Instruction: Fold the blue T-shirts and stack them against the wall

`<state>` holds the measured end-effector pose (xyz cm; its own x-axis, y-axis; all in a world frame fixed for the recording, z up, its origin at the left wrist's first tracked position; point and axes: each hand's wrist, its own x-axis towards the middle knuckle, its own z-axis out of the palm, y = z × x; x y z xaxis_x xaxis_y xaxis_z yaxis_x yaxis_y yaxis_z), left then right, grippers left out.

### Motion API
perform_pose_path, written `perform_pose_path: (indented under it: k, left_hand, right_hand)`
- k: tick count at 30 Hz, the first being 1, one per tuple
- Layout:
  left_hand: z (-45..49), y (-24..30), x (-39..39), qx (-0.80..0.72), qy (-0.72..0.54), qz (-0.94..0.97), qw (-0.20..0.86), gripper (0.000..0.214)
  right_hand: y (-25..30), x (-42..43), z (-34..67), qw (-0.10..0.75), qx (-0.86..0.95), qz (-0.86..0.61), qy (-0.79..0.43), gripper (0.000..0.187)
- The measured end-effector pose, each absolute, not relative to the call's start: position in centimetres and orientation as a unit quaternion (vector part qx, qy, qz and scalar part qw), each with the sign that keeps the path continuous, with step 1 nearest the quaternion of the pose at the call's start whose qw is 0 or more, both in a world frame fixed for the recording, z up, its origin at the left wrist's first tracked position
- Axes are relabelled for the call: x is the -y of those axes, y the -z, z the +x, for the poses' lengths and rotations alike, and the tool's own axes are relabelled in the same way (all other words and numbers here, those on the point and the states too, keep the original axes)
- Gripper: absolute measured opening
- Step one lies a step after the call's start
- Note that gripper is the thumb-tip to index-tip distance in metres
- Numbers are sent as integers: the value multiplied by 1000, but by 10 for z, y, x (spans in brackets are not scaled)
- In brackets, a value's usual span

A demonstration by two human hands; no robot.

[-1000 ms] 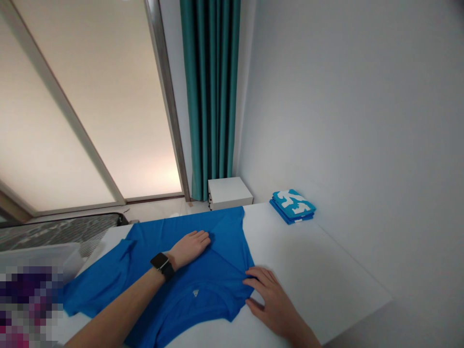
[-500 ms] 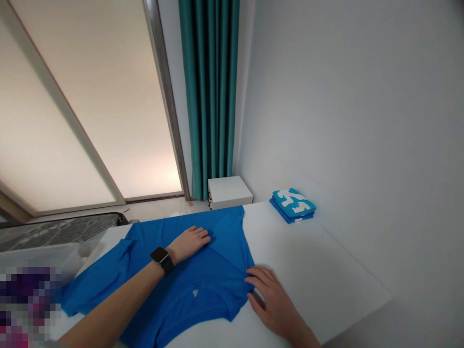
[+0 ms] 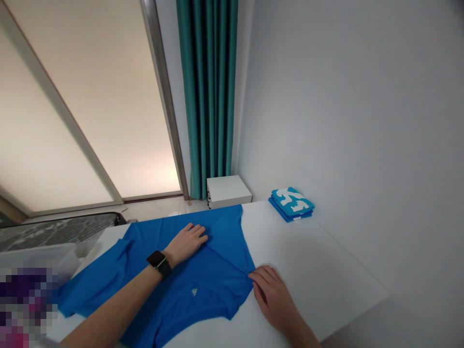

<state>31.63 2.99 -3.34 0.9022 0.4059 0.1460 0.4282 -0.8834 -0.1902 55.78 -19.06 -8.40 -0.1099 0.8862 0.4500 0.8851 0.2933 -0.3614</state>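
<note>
One bright blue short-sleeved T-shirt (image 3: 217, 285) lies spread across a flat white table (image 3: 311, 275), its far edge near the table's far side and one sleeve reaching left. The left hand (image 3: 186, 244) rests flat on the shirt's middle, fingers together and not gathering cloth, with a black smartwatch (image 3: 158, 261) on the wrist. Well apart, near the right, the right hand (image 3: 271, 297) sits at the shirt's right edge, its fingertips (image 3: 255, 276) touching the fabric; whether they pinch it, I cannot tell. Far right on the table, a folded stack of turquoise-and-white shirts (image 3: 292, 204) sits beside the white wall (image 3: 344, 106). Beyond the table's far edge stands a small white drawer unit (image 3: 228, 189) below a teal curtain (image 3: 206, 96).
</note>
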Motion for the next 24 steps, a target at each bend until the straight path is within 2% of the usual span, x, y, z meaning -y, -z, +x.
perform_pose_path:
  k: [3,5,9,13,17,24]
  left_hand:
    - [329,32,-17,244,80,-963,86,20]
    - [343,33,0,247,109,-962,47,33]
    - [371,45,42,124,89,-987,-56,52]
    - [376,58,63,79,51,-990,-109,64]
    - [366,60,62,80,47,-989,-119,63]
    - [363,53,65,78,33,-989,-123,60]
  right_hand:
    - [87,190,560,299,743,-599,4,32]
    - [89,189,561,295,738,-606,15,35]
    - [97,187,565,253,740,-621,44,46]
    - [102,188,569,197,749,-629,66,49]
    - [102,193,573,176,751,-632,78,51]
    - [101,194,574,190,754,-625,75,53]
